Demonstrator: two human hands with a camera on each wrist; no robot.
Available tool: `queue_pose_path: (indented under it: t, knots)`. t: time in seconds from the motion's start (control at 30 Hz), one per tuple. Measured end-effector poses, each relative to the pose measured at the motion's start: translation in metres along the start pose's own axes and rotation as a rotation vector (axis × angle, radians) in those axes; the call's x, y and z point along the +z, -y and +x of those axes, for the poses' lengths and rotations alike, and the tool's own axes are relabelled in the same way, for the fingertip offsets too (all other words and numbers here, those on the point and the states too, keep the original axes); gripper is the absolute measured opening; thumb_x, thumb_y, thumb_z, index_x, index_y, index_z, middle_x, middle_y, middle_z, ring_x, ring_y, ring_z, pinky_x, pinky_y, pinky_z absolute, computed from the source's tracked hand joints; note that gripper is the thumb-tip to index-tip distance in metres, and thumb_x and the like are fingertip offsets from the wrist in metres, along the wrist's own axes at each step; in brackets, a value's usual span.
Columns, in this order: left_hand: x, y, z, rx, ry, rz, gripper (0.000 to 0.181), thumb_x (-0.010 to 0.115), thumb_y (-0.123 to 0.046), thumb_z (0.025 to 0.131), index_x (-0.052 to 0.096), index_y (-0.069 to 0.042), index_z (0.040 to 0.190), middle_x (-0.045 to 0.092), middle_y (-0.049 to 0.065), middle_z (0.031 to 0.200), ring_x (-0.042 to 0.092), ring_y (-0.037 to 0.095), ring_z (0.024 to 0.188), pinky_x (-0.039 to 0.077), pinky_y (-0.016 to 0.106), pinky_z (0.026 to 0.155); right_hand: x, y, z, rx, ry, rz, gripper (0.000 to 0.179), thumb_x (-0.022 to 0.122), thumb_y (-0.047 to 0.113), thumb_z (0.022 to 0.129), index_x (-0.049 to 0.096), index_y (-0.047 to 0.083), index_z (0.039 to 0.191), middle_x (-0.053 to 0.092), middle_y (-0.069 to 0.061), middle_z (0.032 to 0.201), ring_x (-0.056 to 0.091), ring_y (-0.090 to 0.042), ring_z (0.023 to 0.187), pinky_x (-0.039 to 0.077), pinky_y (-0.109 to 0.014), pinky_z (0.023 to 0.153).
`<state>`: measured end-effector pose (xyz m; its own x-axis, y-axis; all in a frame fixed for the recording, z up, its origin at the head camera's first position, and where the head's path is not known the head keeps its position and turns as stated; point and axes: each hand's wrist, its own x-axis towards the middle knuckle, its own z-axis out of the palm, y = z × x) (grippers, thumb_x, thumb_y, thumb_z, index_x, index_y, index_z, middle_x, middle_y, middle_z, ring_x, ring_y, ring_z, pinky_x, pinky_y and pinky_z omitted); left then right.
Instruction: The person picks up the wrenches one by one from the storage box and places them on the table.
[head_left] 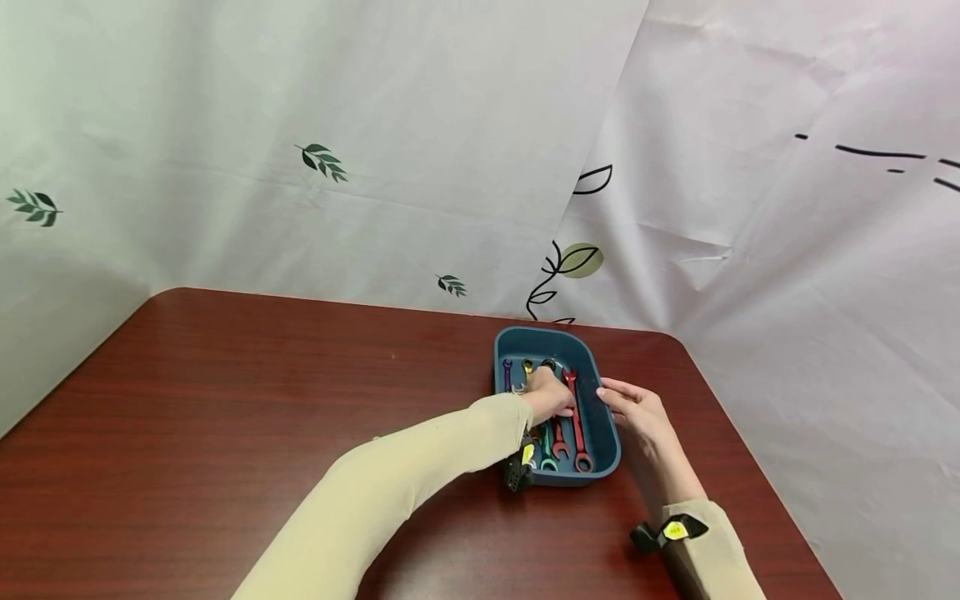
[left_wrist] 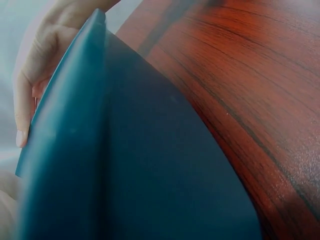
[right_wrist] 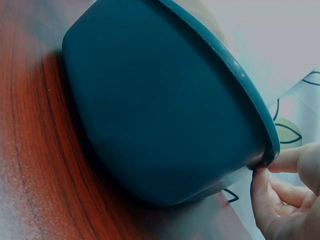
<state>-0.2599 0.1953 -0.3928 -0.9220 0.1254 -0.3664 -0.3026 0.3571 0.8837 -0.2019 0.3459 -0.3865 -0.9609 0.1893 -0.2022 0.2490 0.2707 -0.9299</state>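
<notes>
Several colored wrenches lie in a blue bin (head_left: 610,442). My left hand (head_left: 550,395) reaches down into it, fingers bent among the wrenches. Whether it grips one I cannot tell, as the hand covers its own fingertips. Right beside those fingers runs a long red wrench (head_left: 579,433), with a shorter red wrench (head_left: 559,442) and a green wrench (head_left: 548,454) nearer the front. A purple wrench (head_left: 507,375) and a gold wrench (head_left: 528,367) lie toward the back left. My right hand (head_left: 637,412) pinches the bin's right rim between thumb and fingers, seen closely in the right wrist view.
The bin stands on a dark red wooden table (head_left: 262,400), near its right back part. White cloth (head_left: 375,125) with leaf prints hangs behind and along the sides. A wrist strap with a small camera (head_left: 517,471) overlaps the bin's front left corner.
</notes>
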Motion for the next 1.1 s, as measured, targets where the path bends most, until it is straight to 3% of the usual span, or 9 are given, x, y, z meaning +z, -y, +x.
queue_pose_path:
  t: [0.23, 0.33, 0.57, 0.83, 1.1]
  knots:
    - [-0.0007, 0.0029, 0.0063, -0.01, 0.031, -0.107, 0.017, 0.077, 0.008, 0.072, 0.068, 0.003, 0.085, 0.068, 0.013, 0.076, 0.071, 0.023, 0.06, 0.058, 0.027, 0.05, 0.0008, 0.0006, 0.0005, 0.0, -0.002, 0.014, 0.058, 0.066, 0.027, 0.092, 0.048, -0.002, 0.139, 0.067, 0.011, 0.098, 0.065, -0.003, 0.082, 0.057, -0.018, 0.073]
    - [-0.0005, 0.0031, 0.0073, -0.008, 0.035, -0.124, 0.014, 0.077, 0.009, 0.072, 0.069, 0.002, 0.081, 0.069, 0.011, 0.072, 0.071, 0.025, 0.063, 0.059, 0.028, 0.05, 0.0006, 0.0008, 0.0003, -0.004, -0.002, 0.003, 0.057, 0.065, 0.027, 0.092, 0.048, -0.002, 0.139, 0.065, 0.013, 0.097, 0.064, -0.002, 0.082, 0.056, -0.017, 0.073]
    - [0.0002, 0.003, 0.0047, -0.002, 0.051, -0.123, 0.013, 0.075, 0.009, 0.074, 0.071, 0.001, 0.083, 0.071, 0.012, 0.076, 0.072, 0.024, 0.065, 0.059, 0.027, 0.052, 0.0006, 0.0001, -0.0013, -0.006, -0.006, 0.012, 0.057, 0.066, 0.027, 0.092, 0.048, -0.003, 0.138, 0.066, 0.012, 0.097, 0.065, -0.001, 0.081, 0.057, -0.017, 0.073]
    - [-0.0005, 0.0052, -0.0006, 0.006, 0.108, -0.1, 0.021, 0.072, 0.005, 0.08, 0.067, 0.0, 0.1, 0.068, 0.013, 0.086, 0.072, 0.025, 0.07, 0.06, 0.028, 0.056, 0.0013, -0.0006, -0.0024, -0.023, 0.0, 0.005, 0.056, 0.064, 0.026, 0.093, 0.048, -0.003, 0.138, 0.067, 0.009, 0.1, 0.066, -0.001, 0.081, 0.057, -0.017, 0.074]
    - [0.001, 0.0057, 0.003, 0.0, 0.139, -0.125, 0.027, 0.072, 0.006, 0.08, 0.064, -0.001, 0.106, 0.067, 0.014, 0.083, 0.072, 0.028, 0.071, 0.061, 0.03, 0.056, 0.0009, 0.0002, -0.0018, -0.012, 0.008, 0.047, 0.057, 0.065, 0.024, 0.092, 0.047, -0.004, 0.138, 0.07, 0.01, 0.095, 0.066, 0.0, 0.078, 0.057, -0.017, 0.073]
